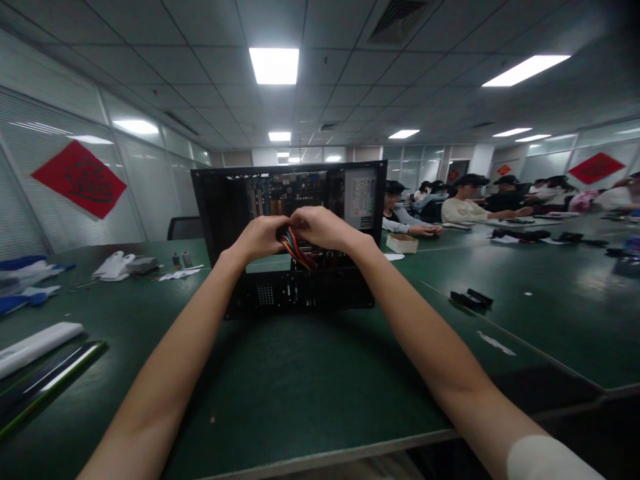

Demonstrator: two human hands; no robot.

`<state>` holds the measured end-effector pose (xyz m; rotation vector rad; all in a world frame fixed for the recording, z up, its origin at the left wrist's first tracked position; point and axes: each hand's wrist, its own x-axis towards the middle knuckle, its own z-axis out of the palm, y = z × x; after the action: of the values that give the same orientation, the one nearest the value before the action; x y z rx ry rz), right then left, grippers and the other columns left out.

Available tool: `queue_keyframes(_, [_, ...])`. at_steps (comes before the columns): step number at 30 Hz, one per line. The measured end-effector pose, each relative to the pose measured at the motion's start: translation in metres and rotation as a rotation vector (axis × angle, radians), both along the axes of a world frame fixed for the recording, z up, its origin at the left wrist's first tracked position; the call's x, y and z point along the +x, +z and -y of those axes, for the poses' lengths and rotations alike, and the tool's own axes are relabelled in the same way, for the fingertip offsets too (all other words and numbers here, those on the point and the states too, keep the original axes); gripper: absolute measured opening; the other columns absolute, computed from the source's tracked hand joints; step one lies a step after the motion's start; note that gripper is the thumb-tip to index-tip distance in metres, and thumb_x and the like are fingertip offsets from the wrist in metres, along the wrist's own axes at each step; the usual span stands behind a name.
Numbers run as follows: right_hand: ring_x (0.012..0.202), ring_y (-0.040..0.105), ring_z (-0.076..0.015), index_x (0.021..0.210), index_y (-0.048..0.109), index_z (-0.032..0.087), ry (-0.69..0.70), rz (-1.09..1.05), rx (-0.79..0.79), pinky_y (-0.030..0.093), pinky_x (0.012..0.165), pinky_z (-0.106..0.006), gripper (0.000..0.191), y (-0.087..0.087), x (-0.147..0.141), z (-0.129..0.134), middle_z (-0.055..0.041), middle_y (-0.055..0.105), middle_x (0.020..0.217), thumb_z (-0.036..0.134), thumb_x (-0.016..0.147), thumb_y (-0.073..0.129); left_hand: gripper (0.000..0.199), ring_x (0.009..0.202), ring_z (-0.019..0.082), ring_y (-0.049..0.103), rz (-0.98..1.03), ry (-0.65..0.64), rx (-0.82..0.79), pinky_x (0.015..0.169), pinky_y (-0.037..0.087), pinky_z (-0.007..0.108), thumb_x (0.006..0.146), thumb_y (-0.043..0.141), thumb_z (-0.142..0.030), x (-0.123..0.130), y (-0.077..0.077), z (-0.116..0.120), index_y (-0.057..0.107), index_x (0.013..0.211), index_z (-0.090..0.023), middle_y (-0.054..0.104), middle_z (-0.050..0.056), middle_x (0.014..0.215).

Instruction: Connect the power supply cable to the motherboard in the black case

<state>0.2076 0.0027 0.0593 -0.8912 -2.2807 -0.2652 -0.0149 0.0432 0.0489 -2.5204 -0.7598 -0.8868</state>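
A black computer case [330, 293] stands on the green table with its open side facing me. Inside it a motherboard [297, 190] shows at the back, and a power supply [361, 200] with a printed label sits at the upper right. My left hand [260, 235] is closed around a bundle of multicoloured cables [296, 250] in front of the board. Fingers of my right hand [317, 225] are pinched on the same bundle, touching the left fingertips. The cables hang down below both hands. The exact fingertip contact is partly hidden.
A small box [401, 244] and black plastic parts [471, 299] lie right of the case. On the left are a white bag [115, 265], a long white object [40, 347] and a black-green box [50, 380]. Several people sit farther back along the green table [280, 393].
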Motion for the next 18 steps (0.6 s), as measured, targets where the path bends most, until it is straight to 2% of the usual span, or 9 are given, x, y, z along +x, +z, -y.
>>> queue_keyframes(2, [0.111, 0.064, -0.0237, 0.122, 0.073, 0.013, -0.049, 0.056, 0.13, 0.051, 0.093, -0.034, 0.027, -0.005, -0.004, -0.003, -0.0136, 0.069, 0.126, 0.01, 0.097, 0.064, 0.038, 0.104, 0.032, 0.078, 0.014, 0.018, -0.014, 0.087, 0.057, 0.036, 0.084, 0.069, -0.022, 0.0, -0.001, -0.002, 0.076, 0.121, -0.017, 0.082, 0.014, 0.115])
queue_keyframes(5, [0.123, 0.059, -0.0263, 0.135, 0.068, 0.016, -0.094, 0.148, 0.229, 0.052, 0.091, -0.035, 0.038, -0.013, -0.012, -0.004, -0.0151, 0.06, 0.14, 0.007, 0.099, 0.058, 0.035, 0.107, 0.034, 0.077, 0.042, 0.102, -0.029, 0.086, 0.058, 0.037, 0.085, 0.069, -0.025, 0.001, -0.002, -0.002, 0.077, 0.119, -0.018, 0.081, 0.015, 0.117])
queue_keyframes(8, [0.127, 0.057, -0.0271, 0.136, 0.069, 0.018, -0.135, 0.223, 0.256, 0.053, 0.09, -0.035, 0.039, -0.017, -0.017, -0.002, -0.0148, 0.06, 0.143, 0.007, 0.104, 0.051, 0.035, 0.108, 0.037, 0.077, 0.06, 0.221, -0.017, 0.083, 0.058, 0.038, 0.087, 0.07, -0.028, 0.003, -0.003, 0.0, 0.076, 0.12, -0.018, 0.08, 0.017, 0.12])
queue_keyframes(10, [0.123, 0.06, -0.0273, 0.134, 0.072, 0.019, -0.175, 0.253, 0.237, 0.053, 0.089, -0.035, 0.037, -0.018, -0.017, -0.001, -0.015, 0.063, 0.139, 0.01, 0.107, 0.047, 0.041, 0.108, 0.038, 0.077, 0.07, 0.252, -0.011, 0.083, 0.059, 0.039, 0.087, 0.07, -0.028, 0.005, -0.003, 0.0, 0.075, 0.127, -0.018, 0.079, 0.018, 0.123])
queue_keyframes(12, [0.117, 0.064, -0.028, 0.131, 0.073, 0.018, -0.244, 0.262, 0.2, 0.053, 0.087, -0.036, 0.036, -0.019, -0.016, -0.002, -0.016, 0.067, 0.135, 0.012, 0.109, 0.046, 0.041, 0.105, 0.037, 0.077, 0.09, 0.218, -0.04, 0.084, 0.059, 0.04, 0.087, 0.072, -0.029, 0.006, -0.004, -0.004, 0.076, 0.126, -0.017, 0.081, 0.017, 0.119])
queue_keyframes(15, [0.109, 0.07, -0.0297, 0.129, 0.073, 0.015, -0.375, 0.26, 0.123, 0.053, 0.085, -0.037, 0.035, -0.023, -0.011, -0.008, -0.0186, 0.07, 0.131, 0.01, 0.106, 0.048, 0.029, 0.098, 0.032, 0.078, 0.129, 0.09, -0.149, 0.085, 0.06, 0.038, 0.085, 0.078, -0.031, 0.006, -0.005, -0.012, 0.082, 0.109, -0.016, 0.083, 0.013, 0.106])
queue_keyframes(18, [0.111, 0.073, -0.0324, 0.131, 0.072, 0.013, -0.453, 0.255, 0.04, 0.054, 0.086, -0.037, 0.034, -0.034, -0.006, -0.021, -0.0212, 0.071, 0.132, 0.009, 0.104, 0.053, 0.018, 0.094, 0.029, 0.078, 0.14, 0.02, -0.218, 0.087, 0.062, 0.038, 0.086, 0.079, -0.031, 0.004, -0.006, -0.019, 0.084, 0.096, -0.018, 0.084, 0.01, 0.1])
